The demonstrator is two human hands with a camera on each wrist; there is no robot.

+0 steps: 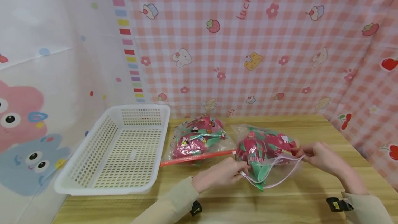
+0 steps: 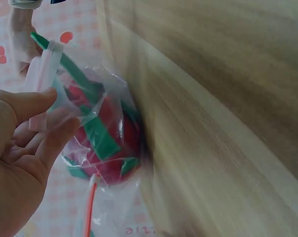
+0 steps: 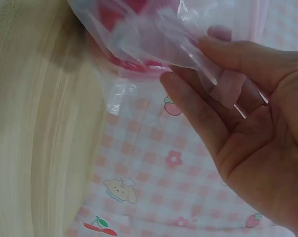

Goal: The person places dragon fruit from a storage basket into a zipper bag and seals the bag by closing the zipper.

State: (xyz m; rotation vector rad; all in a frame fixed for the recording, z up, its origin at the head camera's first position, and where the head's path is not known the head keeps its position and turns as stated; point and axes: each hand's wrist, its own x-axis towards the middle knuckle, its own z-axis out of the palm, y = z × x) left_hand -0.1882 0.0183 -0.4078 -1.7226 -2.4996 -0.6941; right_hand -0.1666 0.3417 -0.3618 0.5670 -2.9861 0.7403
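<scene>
A clear zip bag [image 1: 287, 170] lies on the wooden table with its pale pink zip mouth spread into a loop facing me. Inside it are pink-red dragon fruits [image 1: 252, 146] with green flaps, one green tip [image 1: 259, 186] reaching the mouth. My left hand [image 1: 225, 171] pinches the mouth's left end, beside a small white slider. At the opposite end, my right hand [image 1: 321, 156] grips the bag's edge. In the right wrist view, thumb and fingers of the right hand [image 3: 257, 118] hold the clear film and pink strip between them.
Left of this bag lies a second zip bag [image 1: 228, 142], cartoon-printed, with a red zip strip [image 1: 199, 157] and similar pink-green fruits. A white perforated plastic basket [image 1: 102, 192] stands farther left. Patterned cloth [image 1: 199, 44] hangs behind the table and at both sides.
</scene>
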